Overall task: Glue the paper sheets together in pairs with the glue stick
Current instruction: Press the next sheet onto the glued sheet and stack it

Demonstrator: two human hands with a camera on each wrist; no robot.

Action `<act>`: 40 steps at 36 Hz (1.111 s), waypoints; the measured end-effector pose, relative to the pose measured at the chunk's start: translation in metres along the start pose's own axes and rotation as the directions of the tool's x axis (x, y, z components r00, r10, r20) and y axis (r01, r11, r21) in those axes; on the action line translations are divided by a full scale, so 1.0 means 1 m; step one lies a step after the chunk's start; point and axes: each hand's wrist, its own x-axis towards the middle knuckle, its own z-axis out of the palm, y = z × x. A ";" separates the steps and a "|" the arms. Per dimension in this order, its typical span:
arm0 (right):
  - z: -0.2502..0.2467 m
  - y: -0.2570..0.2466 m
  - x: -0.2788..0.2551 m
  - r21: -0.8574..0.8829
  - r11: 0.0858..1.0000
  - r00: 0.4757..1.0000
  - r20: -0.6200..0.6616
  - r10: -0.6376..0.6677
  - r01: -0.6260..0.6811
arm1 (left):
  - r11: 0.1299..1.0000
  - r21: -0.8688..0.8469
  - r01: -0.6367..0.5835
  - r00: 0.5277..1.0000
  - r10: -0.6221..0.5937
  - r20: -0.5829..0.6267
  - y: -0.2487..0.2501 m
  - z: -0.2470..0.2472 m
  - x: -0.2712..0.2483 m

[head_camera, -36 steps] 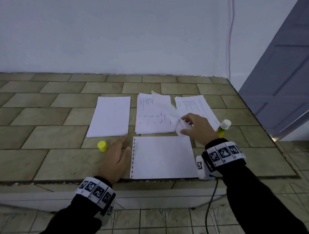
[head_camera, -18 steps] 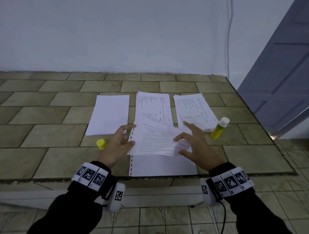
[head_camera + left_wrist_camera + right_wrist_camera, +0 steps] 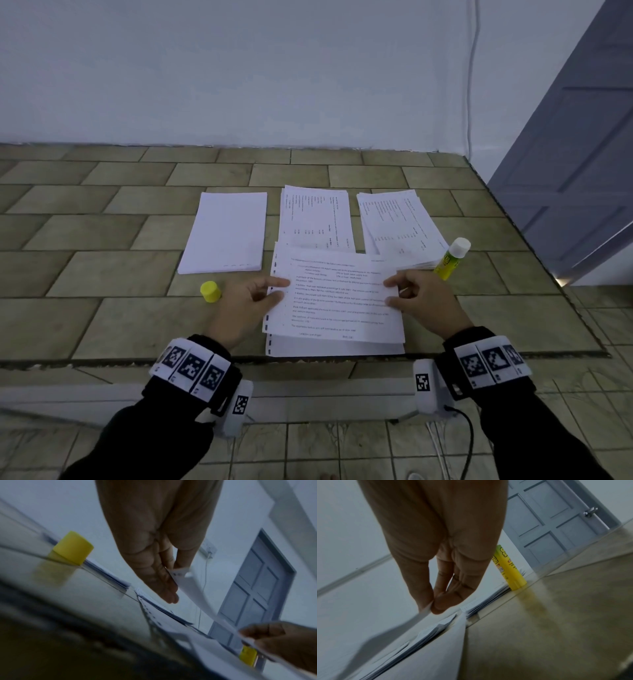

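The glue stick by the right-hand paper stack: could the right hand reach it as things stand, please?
Probably yes, once freed. The glue stick stands just beyond the right hand with nothing between them, but that hand is pinching the printed sheet.

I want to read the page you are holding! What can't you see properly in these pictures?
- Printed sheet, head view: its text is too small and blurry to read.
- Blank sheet under it: mostly covered, so any glue on it is hidden.
- Glue stick: label too small in the head view; in the right wrist view the right hand hides its top.
- Left wrist view: motion blur smears the left hand, and the bottom left is dark.
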 end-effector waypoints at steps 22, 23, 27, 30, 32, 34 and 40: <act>0.007 0.010 -0.004 -0.142 0.989 0.981 0.187 0.059 -0.033 | 0.847 0.515 -0.134 0.991 0.123 0.056 -0.002 0.007 -0.006; 0.007 0.010 -0.005 -0.139 0.990 0.981 0.187 0.057 -0.031 | 0.850 0.510 -0.131 0.991 0.119 0.057 -0.003 0.007 -0.006; 0.006 0.011 -0.006 -0.127 0.992 0.982 0.183 0.050 -0.027 | 0.856 0.503 -0.122 0.993 0.109 0.055 -0.005 0.007 -0.005; 0.006 0.012 -0.006 -0.118 0.993 0.980 0.192 0.046 -0.023 | 0.854 0.505 -0.125 0.992 0.117 0.048 -0.005 0.007 -0.005; 0.006 0.013 -0.006 -0.116 0.993 0.979 0.196 0.047 -0.024 | 0.852 0.508 -0.127 0.992 0.119 0.049 -0.004 0.007 -0.005; 0.006 0.013 -0.006 -0.116 0.993 0.979 0.196 0.049 -0.027 | 0.848 0.514 -0.128 0.992 0.119 0.052 -0.004 0.007 -0.005; 0.007 0.015 -0.006 -0.126 0.992 0.980 0.193 0.053 -0.029 | 0.852 0.509 -0.121 0.993 0.112 0.048 -0.005 0.005 -0.005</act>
